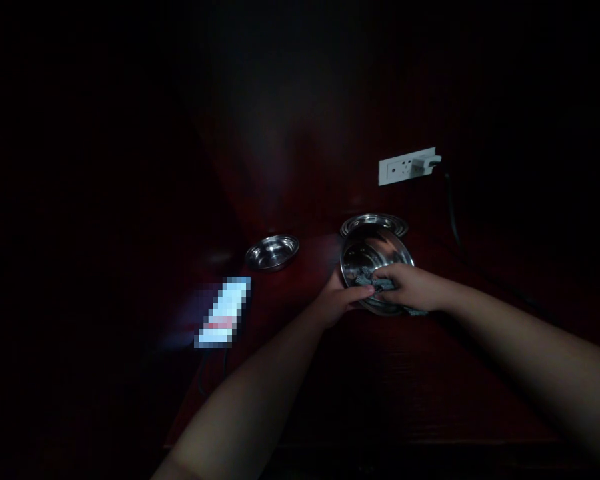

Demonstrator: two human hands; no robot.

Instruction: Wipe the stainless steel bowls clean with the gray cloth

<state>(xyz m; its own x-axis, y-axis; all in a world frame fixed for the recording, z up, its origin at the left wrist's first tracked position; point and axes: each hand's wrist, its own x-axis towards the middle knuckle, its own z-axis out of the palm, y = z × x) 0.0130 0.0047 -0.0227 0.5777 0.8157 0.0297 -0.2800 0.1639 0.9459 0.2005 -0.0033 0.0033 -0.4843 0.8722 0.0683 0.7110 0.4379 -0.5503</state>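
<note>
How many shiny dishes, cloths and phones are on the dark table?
Metal dishes: 3
Cloth: 1
Phone: 1
Total: 5

The left hand (341,297) grips a tilted steel bowl (375,257) while the right hand (411,287) presses a cloth (375,280) inside it.

Bright screen (223,312) left of steel bowl (376,265): pixelated, unreadable. Cloth (375,283) in bowl mostly hidden under right hand (411,287).
</note>
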